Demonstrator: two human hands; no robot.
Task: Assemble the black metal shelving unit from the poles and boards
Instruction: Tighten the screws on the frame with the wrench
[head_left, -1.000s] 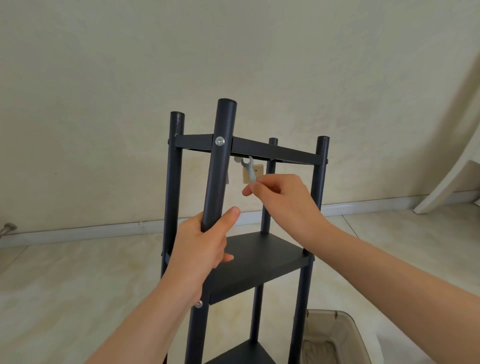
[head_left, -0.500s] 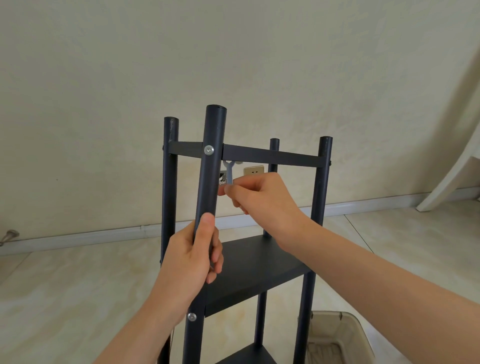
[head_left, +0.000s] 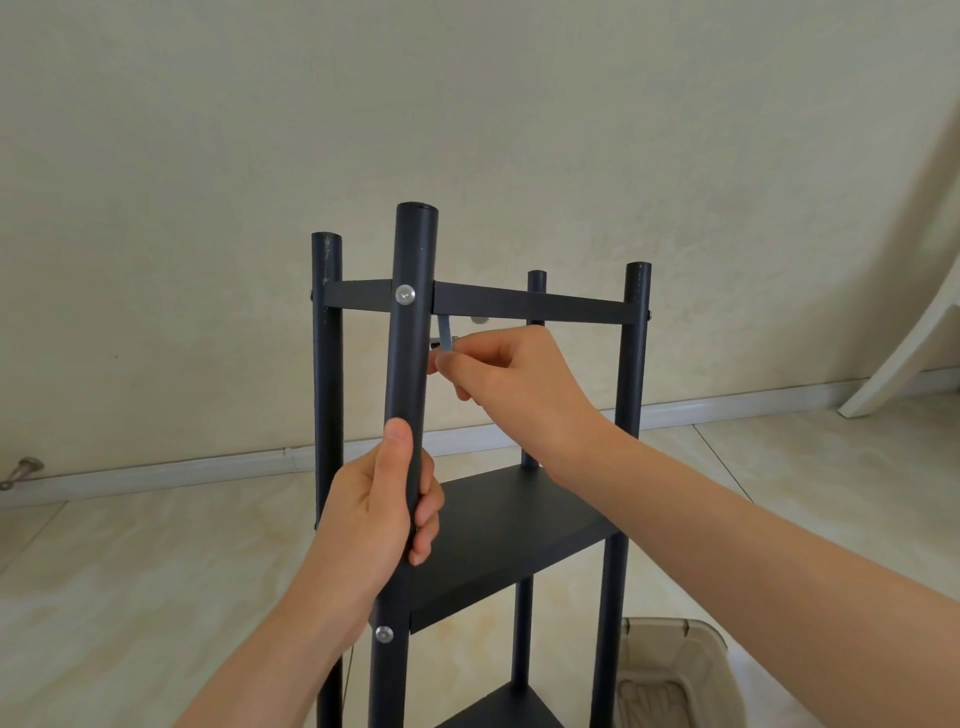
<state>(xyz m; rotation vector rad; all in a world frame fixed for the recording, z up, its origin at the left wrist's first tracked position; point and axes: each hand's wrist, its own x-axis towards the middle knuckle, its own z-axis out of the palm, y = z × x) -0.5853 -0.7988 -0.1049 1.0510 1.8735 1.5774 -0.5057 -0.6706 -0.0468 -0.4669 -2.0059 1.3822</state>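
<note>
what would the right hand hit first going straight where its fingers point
Probably the front pole, which the left hand grips; the right hand, pinching a small wrench, points at it. Depth unclear.

This looks like a sparsely furnished room in a home. The back is a plain cream-coloured plastered wall (head_left: 467, 130) with a faint rough texture, met at the bottom by a low white skirting board (head_left: 182, 475) that runs across the view. The ground is laid with large glossy beige floor tiles (head_left: 130, 571), marbled and parted by thin dark joints. At the right edge shows the slanted leg of a white plastic chair (head_left: 914, 332). In the lower right corner stands a beige plastic bin (head_left: 675, 670). Low on the left, what looks like a small metal door stop (head_left: 21, 470) sits by the skirting. A tall, narrow black metal shelving unit (head_left: 509, 525) of household kind stands on the tiles.
</note>
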